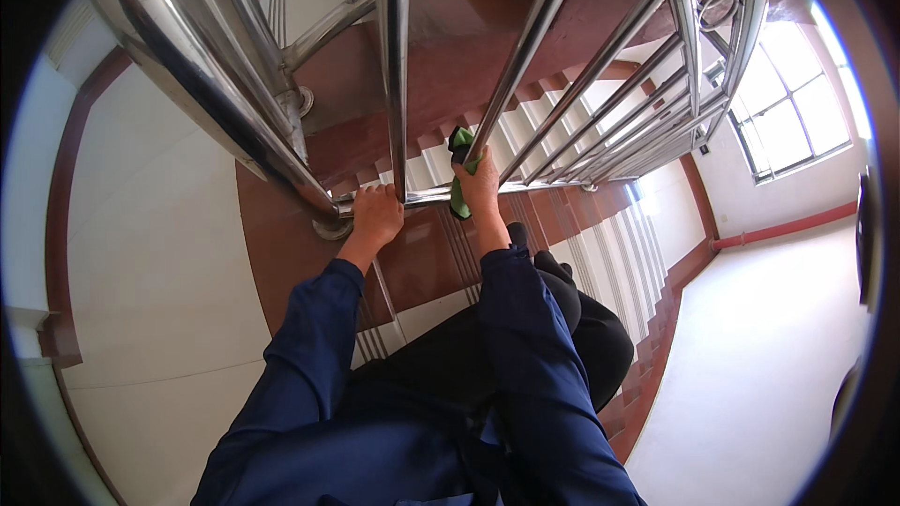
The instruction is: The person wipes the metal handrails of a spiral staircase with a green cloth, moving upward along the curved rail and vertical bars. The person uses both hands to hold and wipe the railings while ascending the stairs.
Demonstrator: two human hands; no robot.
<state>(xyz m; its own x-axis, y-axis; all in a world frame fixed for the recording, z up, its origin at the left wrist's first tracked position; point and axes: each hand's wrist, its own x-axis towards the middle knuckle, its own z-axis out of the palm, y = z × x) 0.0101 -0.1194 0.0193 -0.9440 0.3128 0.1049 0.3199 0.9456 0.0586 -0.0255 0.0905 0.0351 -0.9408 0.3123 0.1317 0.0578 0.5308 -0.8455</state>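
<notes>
My left hand is closed around the polished metal bottom rail of a stair railing, between the thick newel post and the first slim baluster. Farther right, my right hand grips a green cloth with dark edging. The cloth is wrapped around the lower part of the second baluster, just above the bottom rail. My fingers hide part of the cloth and the bar.
Steps with striped treads descend to the right beside my bent legs. Another flight shows through the balusters. A pale landing floor lies at left. A bright window and a red pipe are on the right.
</notes>
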